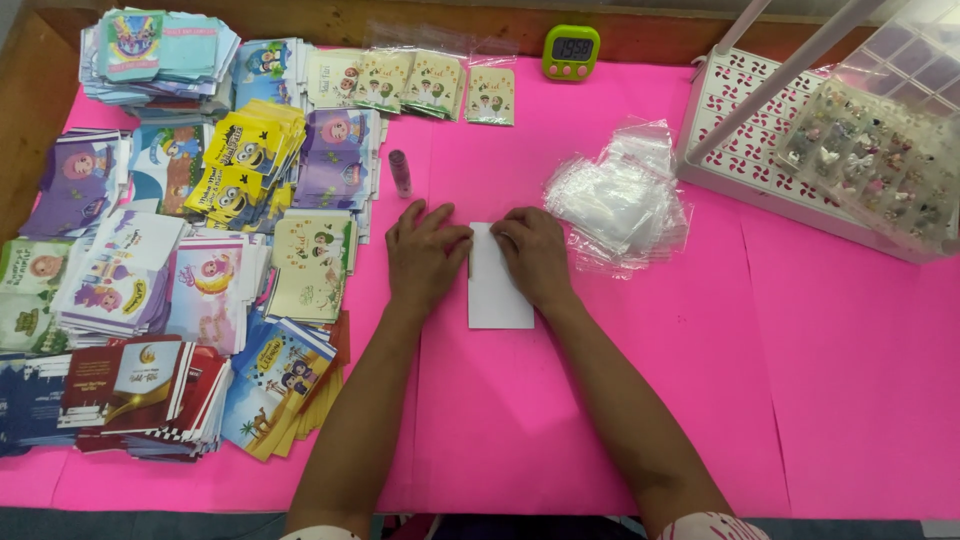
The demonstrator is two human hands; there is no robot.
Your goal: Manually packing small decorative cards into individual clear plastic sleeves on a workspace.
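My left hand (425, 255) and my right hand (533, 255) both lie flat on a small white card (498, 290) in the middle of the pink table cover (600, 420). The fingers are spread and press down on the top part of the card; they do not close around it, so nothing is really gripped.

I think the card could slip. The pink cover looks smooth, and if one hand pushes harder than the other, the card may turn or slide sideways. If it is being folded, the crease could then come out crooked.

Just above my left hand a small pink tube (399, 172) stands upright. A quick move up could knock it over. Near my right hand lies a heap of clear plastic bags (620, 200). They look light, so a brush from my wrist could scatter them.

On the left are many piles of colourful picture envelopes (200, 260), close to my left arm. An elbow could push a pile over. Further right is a white basket (730, 120) and a clear box of small trinkets (880, 160). A green timer (571, 52) sits at the back, well apart.
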